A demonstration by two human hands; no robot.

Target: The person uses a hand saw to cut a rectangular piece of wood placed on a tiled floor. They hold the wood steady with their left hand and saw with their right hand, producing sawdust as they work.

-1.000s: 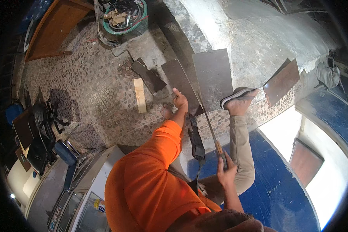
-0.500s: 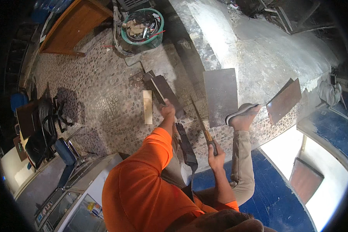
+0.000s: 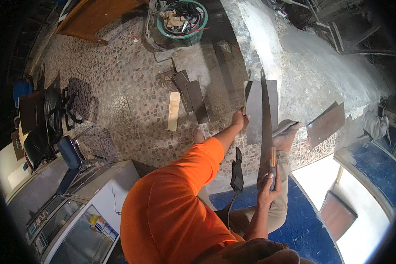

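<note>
My right hand [image 3: 269, 190] is closed round the handle of a handsaw [image 3: 266, 116], whose long blade points away from me with its flat side showing. My left hand [image 3: 240, 119] grips the near end of a narrow dark board strip [image 3: 247, 94], seen nearly edge-on. Behind the saw blade lies a large dark board [image 3: 254, 127], with my right foot at its near right corner. To the left, two dark board pieces [image 3: 198, 101] overlap on the floor, and a pale wood strip [image 3: 174, 111] lies beside them.
A green basket of scraps [image 3: 185, 38] stands at the far side. More brown boards [image 3: 328, 124] lean at the right near a low concrete slope [image 3: 312, 70]. Chairs [image 3: 70, 152] and a glass-fronted cabinet [image 3: 81, 233] stand at the left. A dark strap [image 3: 236, 171] hangs before me.
My left hand has moved right with the board strip, from over the floor pieces to beside the large board. The saw has swung right and turned its flat side into view.
</note>
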